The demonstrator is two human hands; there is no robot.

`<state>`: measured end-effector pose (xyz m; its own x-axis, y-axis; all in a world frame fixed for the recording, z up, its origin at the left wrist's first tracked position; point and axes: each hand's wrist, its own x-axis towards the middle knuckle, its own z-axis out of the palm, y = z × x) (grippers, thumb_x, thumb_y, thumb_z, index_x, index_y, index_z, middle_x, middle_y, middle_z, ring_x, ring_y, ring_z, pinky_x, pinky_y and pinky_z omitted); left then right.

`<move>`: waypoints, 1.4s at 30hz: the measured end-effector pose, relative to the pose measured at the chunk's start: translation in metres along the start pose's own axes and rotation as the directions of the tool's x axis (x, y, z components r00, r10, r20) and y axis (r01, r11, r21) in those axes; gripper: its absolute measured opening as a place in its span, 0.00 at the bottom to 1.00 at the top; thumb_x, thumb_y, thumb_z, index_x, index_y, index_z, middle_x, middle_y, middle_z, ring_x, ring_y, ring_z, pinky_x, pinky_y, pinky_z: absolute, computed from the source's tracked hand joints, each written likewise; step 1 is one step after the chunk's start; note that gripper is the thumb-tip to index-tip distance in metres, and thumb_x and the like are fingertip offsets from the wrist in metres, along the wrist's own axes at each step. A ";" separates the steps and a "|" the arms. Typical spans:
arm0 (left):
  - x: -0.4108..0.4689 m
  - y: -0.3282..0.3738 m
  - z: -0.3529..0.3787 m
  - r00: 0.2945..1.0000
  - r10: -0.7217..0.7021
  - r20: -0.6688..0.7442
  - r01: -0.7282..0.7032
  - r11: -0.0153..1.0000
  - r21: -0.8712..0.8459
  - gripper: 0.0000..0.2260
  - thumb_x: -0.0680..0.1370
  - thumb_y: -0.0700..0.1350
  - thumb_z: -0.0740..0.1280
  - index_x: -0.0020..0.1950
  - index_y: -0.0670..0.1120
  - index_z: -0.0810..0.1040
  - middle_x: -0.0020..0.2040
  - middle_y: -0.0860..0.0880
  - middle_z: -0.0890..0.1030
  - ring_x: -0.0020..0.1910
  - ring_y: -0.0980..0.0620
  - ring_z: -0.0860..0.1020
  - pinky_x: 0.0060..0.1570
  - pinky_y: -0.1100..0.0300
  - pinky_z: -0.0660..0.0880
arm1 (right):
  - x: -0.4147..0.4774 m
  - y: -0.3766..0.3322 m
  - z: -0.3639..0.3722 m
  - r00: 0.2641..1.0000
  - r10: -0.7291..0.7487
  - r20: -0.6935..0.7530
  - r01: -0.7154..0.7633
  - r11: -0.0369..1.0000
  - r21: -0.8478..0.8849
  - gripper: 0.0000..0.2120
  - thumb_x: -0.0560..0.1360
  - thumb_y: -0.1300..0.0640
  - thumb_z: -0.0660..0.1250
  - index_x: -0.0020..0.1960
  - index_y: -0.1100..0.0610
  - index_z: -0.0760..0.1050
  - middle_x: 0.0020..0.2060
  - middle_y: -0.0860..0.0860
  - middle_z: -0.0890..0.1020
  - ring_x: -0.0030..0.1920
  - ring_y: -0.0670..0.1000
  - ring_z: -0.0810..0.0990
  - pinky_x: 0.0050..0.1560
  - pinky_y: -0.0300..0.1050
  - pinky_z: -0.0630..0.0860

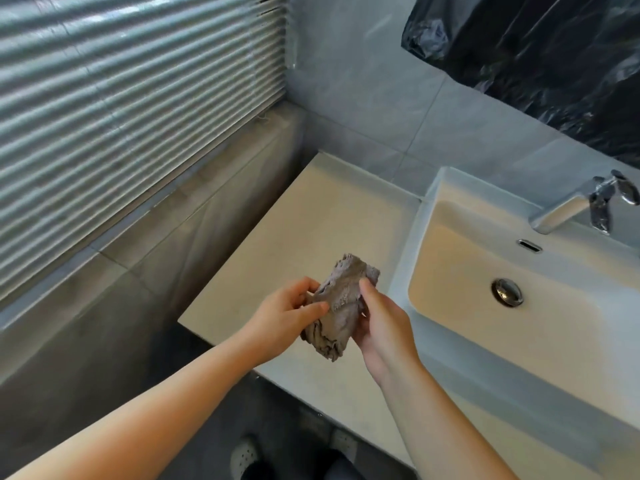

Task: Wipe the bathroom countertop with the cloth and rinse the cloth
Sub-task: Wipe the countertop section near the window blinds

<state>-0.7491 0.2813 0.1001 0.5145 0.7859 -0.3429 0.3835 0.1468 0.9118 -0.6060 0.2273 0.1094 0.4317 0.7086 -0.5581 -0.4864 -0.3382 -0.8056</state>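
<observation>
Both bare forearms reach in from the lower frame toward the centre. Left hand and right hand face each other, fingers curled closed.

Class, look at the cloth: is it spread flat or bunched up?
Bunched up. The grey cloth is crumpled between the left hand and right hand, above the countertop.

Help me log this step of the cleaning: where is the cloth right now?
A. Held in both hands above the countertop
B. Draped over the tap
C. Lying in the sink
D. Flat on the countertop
A: the left hand and right hand both grip the bunched cloth above the countertop.
</observation>
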 end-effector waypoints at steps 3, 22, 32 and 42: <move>0.005 -0.001 -0.005 0.996 0.091 0.027 -0.092 0.994 0.066 0.04 0.78 0.49 0.65 0.52 0.53 0.76 0.47 0.51 0.82 0.44 0.52 0.82 0.46 0.49 0.80 | 0.011 0.007 0.015 0.989 0.036 -0.143 -0.033 0.999 0.022 0.10 0.78 0.53 0.65 0.49 0.60 0.79 0.44 0.57 0.85 0.46 0.55 0.84 0.46 0.49 0.80; 0.216 -0.046 -0.109 0.952 -0.049 -0.302 0.225 0.782 0.581 0.07 0.78 0.48 0.60 0.53 0.47 0.73 0.51 0.49 0.75 0.46 0.49 0.74 0.44 0.56 0.72 | 0.257 -0.083 0.034 0.920 -0.376 0.114 0.304 0.499 -0.811 0.14 0.73 0.48 0.69 0.44 0.60 0.76 0.39 0.52 0.80 0.40 0.52 0.78 0.35 0.41 0.70; 0.336 -0.095 -0.115 0.892 -0.255 -0.373 0.431 0.727 0.535 0.21 0.80 0.59 0.53 0.59 0.44 0.73 0.60 0.42 0.73 0.58 0.41 0.73 0.55 0.53 0.70 | 0.401 -0.121 0.080 0.713 -0.629 0.311 0.547 0.221 -0.807 0.11 0.75 0.50 0.67 0.43 0.58 0.78 0.35 0.50 0.80 0.38 0.50 0.76 0.35 0.43 0.65; 0.361 -0.119 -0.100 0.888 -0.083 -0.453 0.332 0.798 0.504 0.20 0.81 0.56 0.52 0.45 0.44 0.76 0.46 0.42 0.79 0.47 0.42 0.77 0.46 0.52 0.73 | 0.504 -0.118 0.125 0.525 -0.647 0.554 0.596 -0.185 -0.781 0.10 0.73 0.54 0.67 0.48 0.60 0.80 0.42 0.58 0.80 0.43 0.60 0.78 0.39 0.49 0.72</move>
<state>-0.6860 0.6080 -0.1093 0.0775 0.9575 -0.2779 0.8628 0.0752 0.4998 -0.4265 0.7017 -0.0521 0.1204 0.9334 0.3379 0.9407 0.0014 -0.3392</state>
